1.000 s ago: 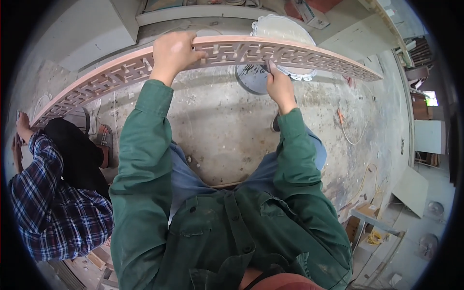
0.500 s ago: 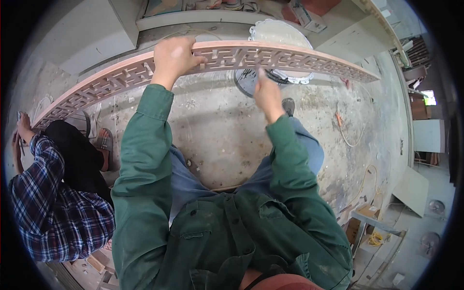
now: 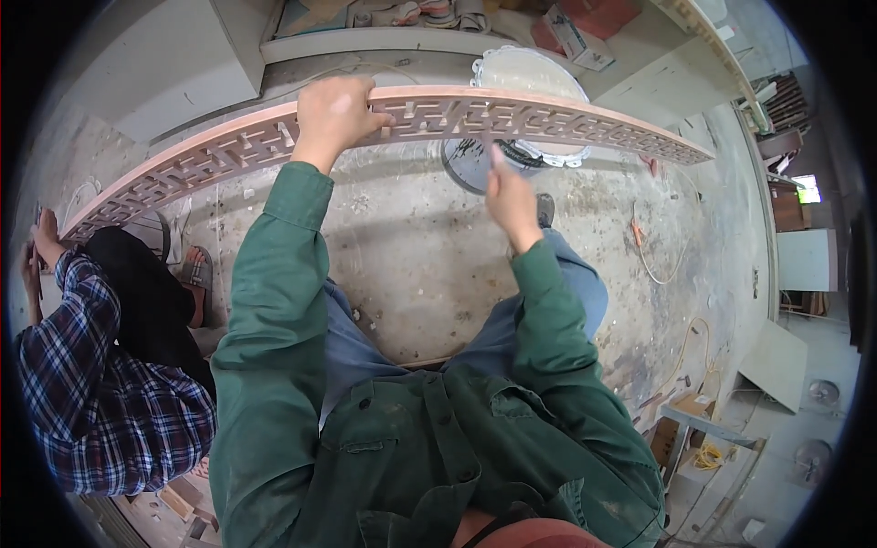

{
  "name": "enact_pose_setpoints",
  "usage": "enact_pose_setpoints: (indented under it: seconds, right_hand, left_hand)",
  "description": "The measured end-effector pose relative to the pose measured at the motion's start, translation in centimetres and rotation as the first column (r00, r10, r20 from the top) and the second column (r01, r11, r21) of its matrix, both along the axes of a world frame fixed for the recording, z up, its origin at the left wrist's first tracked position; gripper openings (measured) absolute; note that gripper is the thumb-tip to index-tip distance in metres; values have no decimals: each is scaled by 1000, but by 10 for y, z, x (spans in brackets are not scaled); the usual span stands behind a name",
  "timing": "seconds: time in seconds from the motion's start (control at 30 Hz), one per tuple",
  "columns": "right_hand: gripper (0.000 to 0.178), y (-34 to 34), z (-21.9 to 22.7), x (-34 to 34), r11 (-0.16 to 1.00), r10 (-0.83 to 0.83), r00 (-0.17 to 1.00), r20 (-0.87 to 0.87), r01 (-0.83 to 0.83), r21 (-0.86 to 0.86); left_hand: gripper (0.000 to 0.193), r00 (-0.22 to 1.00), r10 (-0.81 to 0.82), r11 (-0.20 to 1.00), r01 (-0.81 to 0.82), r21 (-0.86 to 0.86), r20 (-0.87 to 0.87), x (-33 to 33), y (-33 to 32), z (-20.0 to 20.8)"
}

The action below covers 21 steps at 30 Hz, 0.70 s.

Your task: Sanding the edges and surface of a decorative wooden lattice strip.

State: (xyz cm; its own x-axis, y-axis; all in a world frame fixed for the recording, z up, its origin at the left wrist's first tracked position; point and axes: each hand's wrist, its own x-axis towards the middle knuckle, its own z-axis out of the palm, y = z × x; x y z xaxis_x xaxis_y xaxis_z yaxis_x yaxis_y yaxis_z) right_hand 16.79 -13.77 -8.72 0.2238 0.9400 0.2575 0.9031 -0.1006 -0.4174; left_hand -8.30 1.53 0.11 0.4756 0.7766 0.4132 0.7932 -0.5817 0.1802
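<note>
A long, pale reddish wooden fretwork panel [image 3: 438, 117], with a cut-out geometric pattern, stretches across the view in front of me. My left hand [image 3: 336, 111] is closed over its top edge, left of the middle, with the thumb against the patterned face. Just below the panel's lower edge, right of the middle, my right hand [image 3: 513, 203] is closed with the thumb pointing up toward the cut-outs. Something thin and blurred seems to rise from its fingertips to the pattern, but I cannot make it out.
A co-worker in a plaid shirt [image 3: 78, 402] sits at the left, hands by the panel's far left end. Behind the panel are a white scalloped-rim round piece [image 3: 530, 71] and a dark round stool-like disc [image 3: 466, 169]. An orange-handled cord [image 3: 638, 236] lies on the stained floor.
The panel and my left hand appear slightly lower and further right in view. My right hand has moved a little down and to the right, still closed near the panel.
</note>
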Motion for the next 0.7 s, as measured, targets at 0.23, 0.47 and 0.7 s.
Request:
enact_pose_setpoints:
  seconds: [0.23, 0.47, 0.7]
  right_hand:
    - [40, 7, 17, -7, 955, -192, 975, -108, 161, -249]
    - [41, 13, 13, 31, 997, -81, 979, -187, 80, -11]
    - [44, -2, -10, 20, 994, -62, 994, -86, 69, 85]
  left_hand:
    - [40, 1000, 14, 1000, -14, -10, -4, -5, 1, -1]
    - [42, 1000, 1, 1000, 0, -19, 11, 3, 1, 2]
    - [42, 1000, -4, 1000, 4, -3, 12, 6, 0, 3]
